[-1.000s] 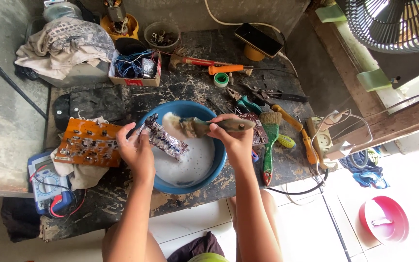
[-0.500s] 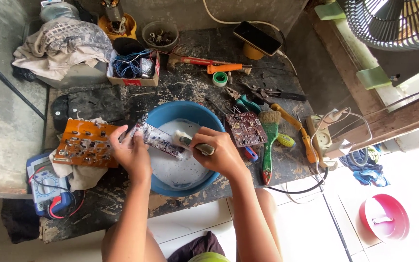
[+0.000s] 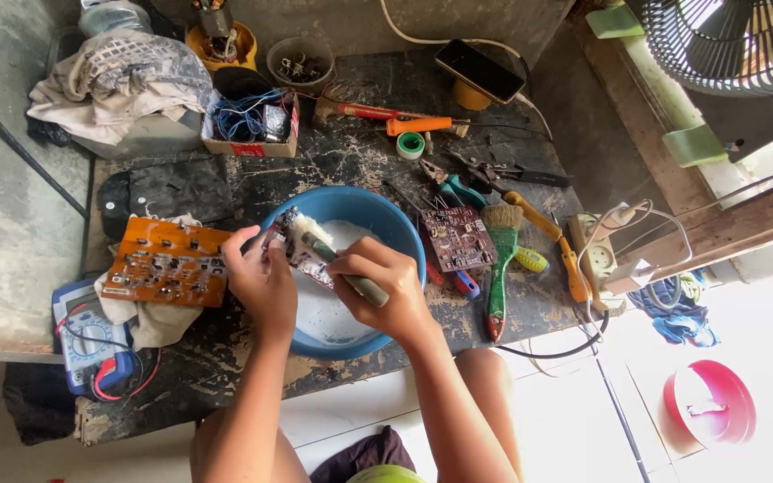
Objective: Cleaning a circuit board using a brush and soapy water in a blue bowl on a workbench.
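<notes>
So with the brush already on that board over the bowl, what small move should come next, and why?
Probably a short brush stroke along the circuit board: the left hand tilts it over the blue bowl and the right hand has the bristles on it.

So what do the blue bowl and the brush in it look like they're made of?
The blue bowl looks like plastic: one even colour, smooth rim with a dull sheen. The brush in the right hand seems to have a dull greenish handle, plastic or painted wood, and pale soft bristles. The left hand holds a circuit board.
</notes>
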